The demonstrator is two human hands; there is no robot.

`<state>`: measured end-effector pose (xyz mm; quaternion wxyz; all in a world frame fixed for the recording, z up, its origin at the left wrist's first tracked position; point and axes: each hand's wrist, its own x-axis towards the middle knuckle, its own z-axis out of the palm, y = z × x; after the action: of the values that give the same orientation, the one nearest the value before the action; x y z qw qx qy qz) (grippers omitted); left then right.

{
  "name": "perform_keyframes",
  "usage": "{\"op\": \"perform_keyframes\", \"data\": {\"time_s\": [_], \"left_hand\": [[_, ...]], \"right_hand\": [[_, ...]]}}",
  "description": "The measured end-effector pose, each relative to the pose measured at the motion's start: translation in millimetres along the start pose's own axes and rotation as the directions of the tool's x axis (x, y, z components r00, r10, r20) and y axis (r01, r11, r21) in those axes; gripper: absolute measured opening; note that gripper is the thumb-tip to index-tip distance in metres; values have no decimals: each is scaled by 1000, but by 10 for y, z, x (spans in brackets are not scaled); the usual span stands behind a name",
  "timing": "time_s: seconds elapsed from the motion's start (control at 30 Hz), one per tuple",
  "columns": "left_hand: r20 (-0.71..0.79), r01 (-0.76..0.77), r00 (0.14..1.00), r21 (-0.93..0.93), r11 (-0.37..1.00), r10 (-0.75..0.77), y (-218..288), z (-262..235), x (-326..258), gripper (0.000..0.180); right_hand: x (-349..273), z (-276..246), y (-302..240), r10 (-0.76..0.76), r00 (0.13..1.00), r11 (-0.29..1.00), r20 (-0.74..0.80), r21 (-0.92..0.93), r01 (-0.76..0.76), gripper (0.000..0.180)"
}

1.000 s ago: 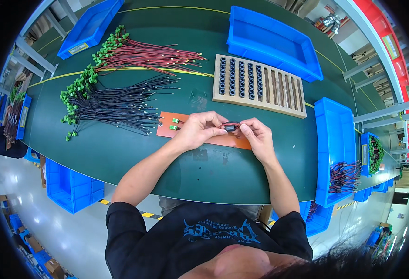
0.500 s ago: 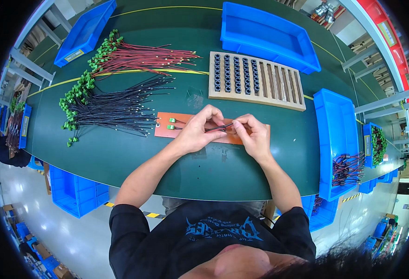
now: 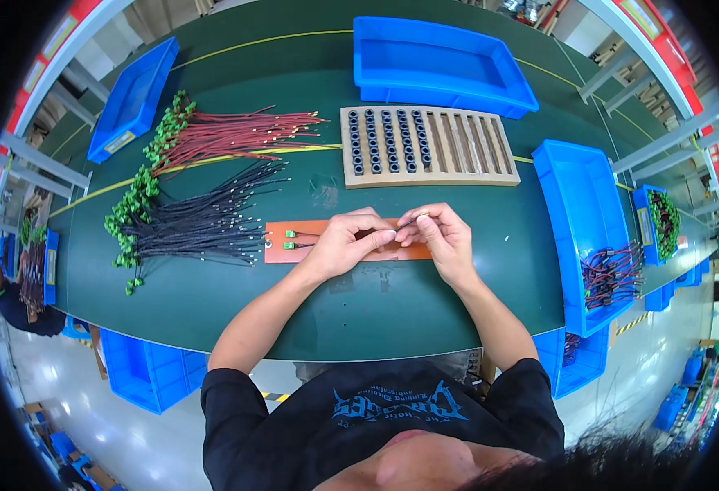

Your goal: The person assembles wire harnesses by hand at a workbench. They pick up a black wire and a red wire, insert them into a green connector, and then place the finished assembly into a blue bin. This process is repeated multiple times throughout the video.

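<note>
Blue lettering on the black cloth T-shirt (image 3: pixel 335 438) this side of the flat orange rectangular board (image 3: pixel 409 252); pale label, yellow edge, on the shallow blue plastic tray (image 3: pixel 137 96) back-left of it. L hand (image 3: pixel 348 242) & R hand (image 3: pixel 448 237) both narrow, fingertips pinching a thin dark wire (image 3: pixel 408 223) over the board. Tan slotted block (image 3: pixel 433 179) behind board, w/ black hollow cylinders (image 3: pixel 388 142). Long blue plastic bin (image 3: pixel 576 192) to board's R: red/black wires (image 3: pixel 610 274) in it.

Head cam = L of 2 worn side by side, looks down & fwd thru wide fisheye. Pic upright, unmirrored. L hand (image 3: pixel 344 245) & R hand (image 3: pixel 446 237) sit mid-view, fairly near; black shirt (image 3: pixel 318 442) closer, at btm; green bench (image 3: pixel 408 319) spreads beyond; straight edges bend twd dark rim.
</note>
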<state>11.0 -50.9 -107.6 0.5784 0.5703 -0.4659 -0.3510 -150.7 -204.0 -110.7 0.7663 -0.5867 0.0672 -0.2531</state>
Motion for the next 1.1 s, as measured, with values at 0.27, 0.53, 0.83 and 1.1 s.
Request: {"op": "perform_keyframes", "data": {"time_s": [0.27,0.53,0.83,1.1], "left_hand": [[-109,14,994,122,992,-1,-51,138,-22,11],[-84,15,996,127,992,-4,-60,145,-25,10],[-88,6,996,125,992,5,-15,162,-16,11],[-29,41,999,154,987,-37,-87,99,0,13]], "right_hand": [[-68,-31,229,67,995,994,-78,-79,-73,9],[-108,-16,210,59,996,993,-66,-100,-65,11],[-66,-105,254,34,998,989,-52,-144,-41,17],[-56,13,126,-19,1000,982,-25,-188,14,19]]}}
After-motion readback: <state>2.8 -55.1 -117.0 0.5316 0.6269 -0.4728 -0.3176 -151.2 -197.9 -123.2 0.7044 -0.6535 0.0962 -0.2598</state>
